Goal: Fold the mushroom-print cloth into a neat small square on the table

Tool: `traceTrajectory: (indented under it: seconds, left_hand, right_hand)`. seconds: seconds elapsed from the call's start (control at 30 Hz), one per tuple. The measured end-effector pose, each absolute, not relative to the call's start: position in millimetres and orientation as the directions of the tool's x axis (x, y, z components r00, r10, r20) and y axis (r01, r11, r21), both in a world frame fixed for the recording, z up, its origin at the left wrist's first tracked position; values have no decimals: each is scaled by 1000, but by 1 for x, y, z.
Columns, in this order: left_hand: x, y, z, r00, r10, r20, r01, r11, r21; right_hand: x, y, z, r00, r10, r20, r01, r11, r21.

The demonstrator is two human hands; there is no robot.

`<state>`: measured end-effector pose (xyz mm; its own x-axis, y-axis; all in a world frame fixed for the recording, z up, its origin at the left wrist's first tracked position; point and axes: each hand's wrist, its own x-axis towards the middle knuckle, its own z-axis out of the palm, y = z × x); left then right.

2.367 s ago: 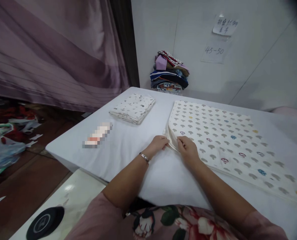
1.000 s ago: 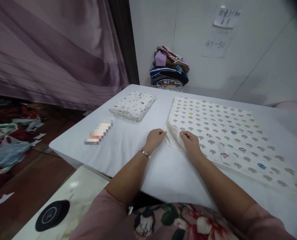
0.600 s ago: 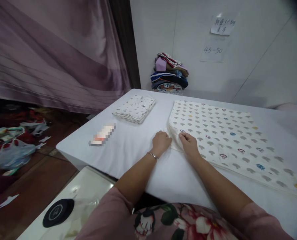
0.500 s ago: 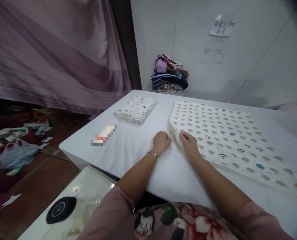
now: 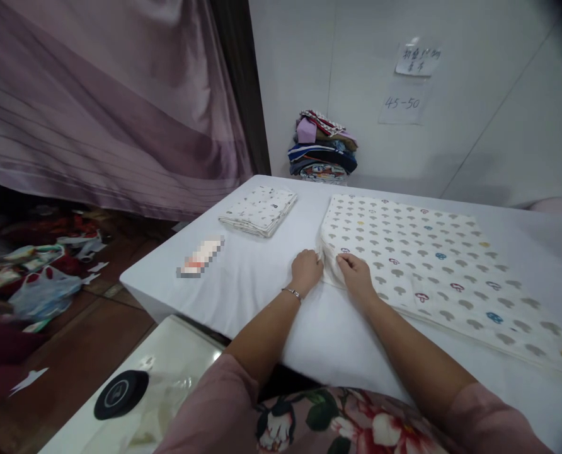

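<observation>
A white cloth [image 5: 427, 265] printed with grey mushrooms and a few coloured ones lies folded in layers on the right of the white-covered table [image 5: 262, 290]. At its near left corner, my left hand [image 5: 306, 271] has its fingers closed on the edge of the cloth. Just to the right, my right hand [image 5: 354, 271] pinches the cloth close to the same corner. Between the two hands the cloth edge is slightly lifted and creased. Farther back on the left lies a folded white cloth [image 5: 262, 210] with small prints, apart from both hands.
A blurred-out oblong object [image 5: 200, 257] lies near the table's left edge. Against the wall stands a stack of folded fabrics [image 5: 322, 148]. A white surface [image 5: 181, 340] with a dark round object [image 5: 121, 395] adjoins at the lower left. Plastic bags [image 5: 45, 293] sit on the floor.
The whole view has shifted slightly downward and right. Both hands keep hold of the cloth corner, and its lifted edge between them looks a little lower and flatter.
</observation>
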<state>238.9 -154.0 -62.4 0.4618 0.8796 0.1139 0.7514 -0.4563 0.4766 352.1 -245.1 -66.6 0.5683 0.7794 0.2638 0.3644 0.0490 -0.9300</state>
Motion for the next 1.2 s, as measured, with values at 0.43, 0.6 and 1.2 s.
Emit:
traceTrajectory:
  seconds: [0.43, 0.6, 1.2]
  left_hand:
    - [226, -144, -66, 448, 852, -272, 247, 175, 953]
    - [221, -139, -63, 460, 839, -292, 267, 183, 946]
    - [216, -129, -62, 510, 816, -272, 392, 60, 918]
  right_hand:
    - [327, -234, -60, 278, 902, 330, 831, -54, -553]
    - [323, -231, -63, 234, 898, 373, 896, -50, -442]
    - [312, -238, -70, 63, 938, 341, 952, 46, -302]
